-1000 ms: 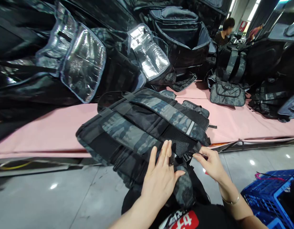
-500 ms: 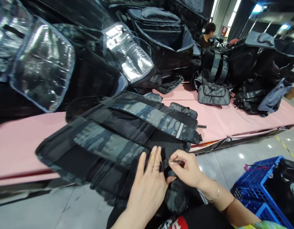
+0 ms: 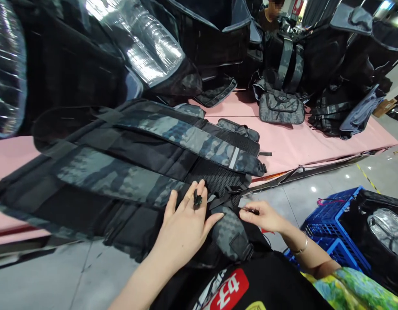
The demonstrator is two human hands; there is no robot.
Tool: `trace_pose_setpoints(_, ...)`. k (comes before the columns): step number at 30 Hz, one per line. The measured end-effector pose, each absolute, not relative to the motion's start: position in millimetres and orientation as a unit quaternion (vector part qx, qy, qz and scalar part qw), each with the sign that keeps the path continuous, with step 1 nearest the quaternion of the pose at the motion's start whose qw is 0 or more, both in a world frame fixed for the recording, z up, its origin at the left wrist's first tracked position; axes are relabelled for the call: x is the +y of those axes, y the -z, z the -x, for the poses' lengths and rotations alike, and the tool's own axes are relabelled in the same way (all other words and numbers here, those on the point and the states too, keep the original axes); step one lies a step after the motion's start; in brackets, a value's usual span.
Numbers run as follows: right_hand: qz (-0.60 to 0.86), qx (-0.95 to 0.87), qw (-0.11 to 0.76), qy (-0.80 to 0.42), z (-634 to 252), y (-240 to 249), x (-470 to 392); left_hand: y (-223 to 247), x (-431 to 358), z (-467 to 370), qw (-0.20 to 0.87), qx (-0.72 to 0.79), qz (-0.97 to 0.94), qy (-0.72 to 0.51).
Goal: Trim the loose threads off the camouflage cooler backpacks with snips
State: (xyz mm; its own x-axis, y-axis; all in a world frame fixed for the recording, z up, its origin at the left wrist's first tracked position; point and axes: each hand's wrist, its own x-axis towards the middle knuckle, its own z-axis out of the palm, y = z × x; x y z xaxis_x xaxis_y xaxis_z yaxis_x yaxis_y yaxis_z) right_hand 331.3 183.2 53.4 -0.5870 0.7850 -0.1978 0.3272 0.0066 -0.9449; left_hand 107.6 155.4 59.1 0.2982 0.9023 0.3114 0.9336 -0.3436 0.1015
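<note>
Backpack (image 3: 147,159), black with camouflage shoulder straps (image 3: 186,135), lies with its straps up on the pink-covered table (image 3: 283,148), its near part reaching past the edge towards the wearer. The left hand (image 3: 182,219) rests on it, fingers outstretched and thumb spread. A small black buckle (image 3: 197,200) shows between those fingers — whether they grip it, I cannot tell. The right hand (image 3: 262,215) is closed in a pinch on a small, slim dark item (image 3: 250,210), just beside the black webbing (image 3: 229,197) at the backpack's near corner; what the item is cannot be made out.

Behind the backpack stand large dark bags, one with a shiny silver lining (image 3: 153,51). Farther right on the table sit a small camouflage pouch (image 3: 281,107) and more dark bags (image 3: 334,107). A blue crate (image 3: 328,219) is at the right, beyond the right forearm, and a person (image 3: 270,17) is partly visible in the background.
</note>
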Motion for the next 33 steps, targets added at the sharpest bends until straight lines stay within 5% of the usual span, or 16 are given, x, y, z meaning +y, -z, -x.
trace_pose_setpoints(3,0.367,-0.658,0.149,-0.641,-330,-54,169,-51,155,-106,0.052,-0.56,0.805,0.191)
trace_pose_setpoints(9,0.328,-0.778,0.203,-0.496,-326,-66,162,-45,143,-105,0.058,-0.59,0.764,0.255)
trace_pose_setpoints(18,0.27,-0.855,0.156,-0.414,-332,-70,172,-42,118,-101,0.076,-0.583,0.763,0.268)
trace_pose_setpoints(28,0.315,-0.711,0.164,-0.607,-346,-64,172,-74,136,-93,0.152,-0.523,0.814,0.204)
trace_pose_setpoints(33,0.367,-0.601,0.261,-0.661,-344,-36,173,-136,175,-18,0.178,-0.613,0.667,0.384)
